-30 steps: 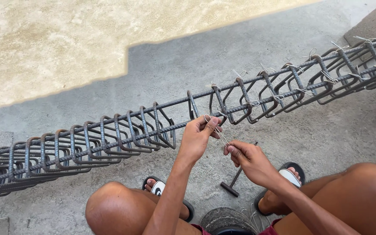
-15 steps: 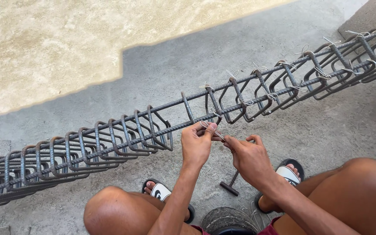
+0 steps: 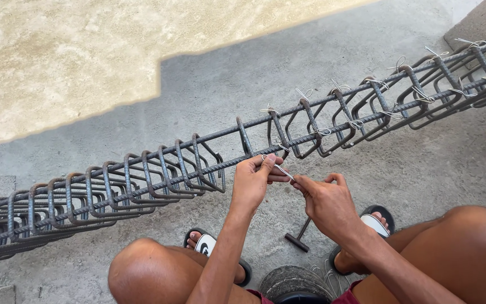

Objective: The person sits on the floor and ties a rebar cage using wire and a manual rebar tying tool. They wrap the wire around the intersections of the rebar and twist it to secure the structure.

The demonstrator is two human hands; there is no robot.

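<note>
A long cage of steel bars (image 3: 158, 169) with several square stirrups runs across the view from lower left to upper right. My left hand (image 3: 252, 183) rests against its near bar and pinches one end of a short thin tie wire (image 3: 281, 169). My right hand (image 3: 327, 202) pinches the other end of the same wire, just right of the left hand. Stirrups to the right carry twisted wire ties (image 3: 322, 131); those to the left are bunched close together.
A T-shaped metal hook tool (image 3: 300, 236) lies on the concrete floor between my sandalled feet (image 3: 206, 245). My bare knees (image 3: 142, 270) frame the bottom of the view. A round dark container (image 3: 293, 284) with loose wires sits below. A concrete block (image 3: 479, 22) stands at top right.
The view has shifted, so the cage sits lower and nearer. Both hands have come together at the near bar, holding the wire between them.
</note>
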